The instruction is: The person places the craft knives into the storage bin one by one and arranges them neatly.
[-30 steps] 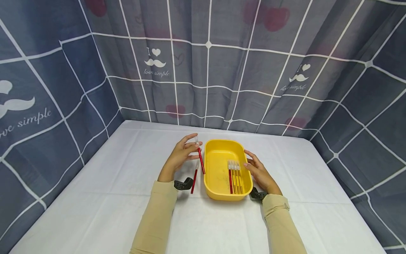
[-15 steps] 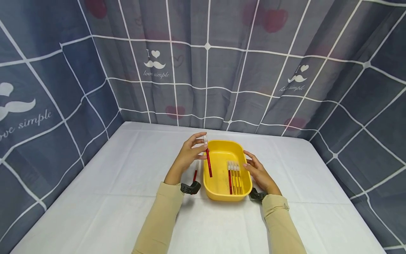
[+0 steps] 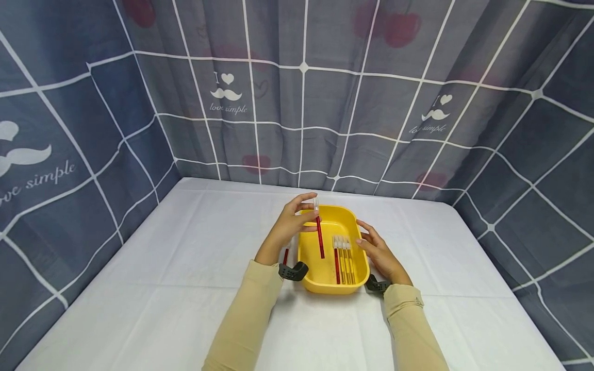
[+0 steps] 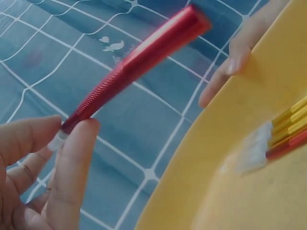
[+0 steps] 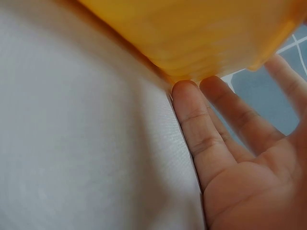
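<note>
My left hand (image 3: 293, 220) pinches a red craft knife (image 3: 320, 238) by its clear-capped end between thumb and fingers, above the left half of a yellow tray (image 3: 312, 275). Its knurled red handle (image 4: 129, 62) points away from the fingers in the left wrist view. At the tray's right side, my right hand (image 3: 381, 251) holds the wall, thumb at the rim and fingertips (image 5: 184, 91) against the outside. Inside the tray, several capped knives lie side by side: one red knife (image 3: 337, 267) and several gold knives (image 3: 347, 265), caps pointing to the far side.
Another red knife (image 3: 285, 256) lies on the white tablecloth (image 3: 185, 247) left of the tray, partly hidden by the left wrist and its black strap (image 3: 293, 271). A dark checked curtain (image 3: 278, 103) encloses the back and sides.
My left hand has moved right with the red craft knife, from beside the tray's left rim to over its inside. My right hand stays at the tray's right side.
</note>
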`<state>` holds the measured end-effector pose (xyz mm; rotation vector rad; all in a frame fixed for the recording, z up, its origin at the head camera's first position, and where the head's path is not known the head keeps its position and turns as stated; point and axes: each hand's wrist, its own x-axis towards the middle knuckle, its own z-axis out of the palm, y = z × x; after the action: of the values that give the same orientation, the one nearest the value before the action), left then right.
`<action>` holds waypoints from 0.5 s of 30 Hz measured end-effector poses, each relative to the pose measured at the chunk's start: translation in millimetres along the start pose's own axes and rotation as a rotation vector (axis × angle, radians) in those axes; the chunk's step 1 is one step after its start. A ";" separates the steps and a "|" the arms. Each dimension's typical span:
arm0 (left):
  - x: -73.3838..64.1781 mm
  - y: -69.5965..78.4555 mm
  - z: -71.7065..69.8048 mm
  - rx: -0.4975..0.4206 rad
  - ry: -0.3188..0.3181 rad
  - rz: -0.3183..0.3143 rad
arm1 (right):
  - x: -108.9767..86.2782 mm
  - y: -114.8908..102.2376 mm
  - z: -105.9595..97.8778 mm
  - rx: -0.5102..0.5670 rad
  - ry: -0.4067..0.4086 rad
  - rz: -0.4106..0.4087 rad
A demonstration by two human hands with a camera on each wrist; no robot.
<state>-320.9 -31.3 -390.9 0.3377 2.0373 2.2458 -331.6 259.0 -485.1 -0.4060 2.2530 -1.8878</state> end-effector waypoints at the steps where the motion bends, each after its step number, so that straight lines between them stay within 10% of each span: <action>1: 1.1 0.2 2.5 0.001 0.002 -0.009 | 0.2 0.2 -0.1 0.002 -0.001 0.002; 15: 21.3 -8.8 30.0 0.062 0.026 -0.163 | 1.5 1.7 -0.8 0.003 0.009 0.013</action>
<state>-335.6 3.4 -394.9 0.1418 2.0690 2.1064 -333.4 259.6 -486.5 -0.3828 2.2525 -1.8907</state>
